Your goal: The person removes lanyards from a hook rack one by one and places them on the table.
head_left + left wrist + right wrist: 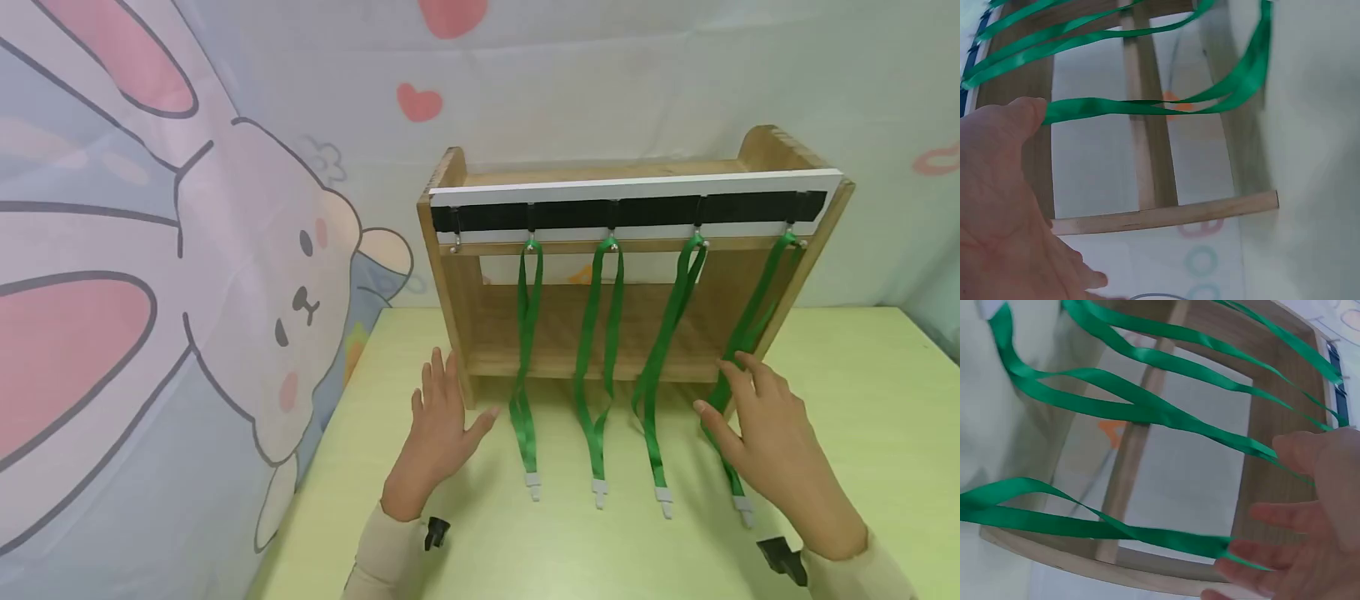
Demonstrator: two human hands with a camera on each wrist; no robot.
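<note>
Several green lanyards point(654, 358) hang from hooks on a small wooden shelf point(555, 333), their pale clips lying on the table. My left hand point(438, 429) is beside the shelf's left front edge, fingers straight and thumb spread, holding nothing. The leftmost lanyard point(523, 367) hangs just right of that thumb. At the other end, my right hand point(776, 433) has its fingers spread and slightly bent, and its fingertips overlap the rightmost lanyard point(750, 321). In the right wrist view, that lanyard point(1166, 539) passes by the fingers, which are not closed round it.
A white board with a black strip point(570, 215) runs across the shelf's upper front and carries the hooks. The leftmost hook point(456, 243) bears no lanyard. The shelf stands on a pale yellow-green table point(480, 550), before a cartoon-printed cloth point(600, 92) at the back and left.
</note>
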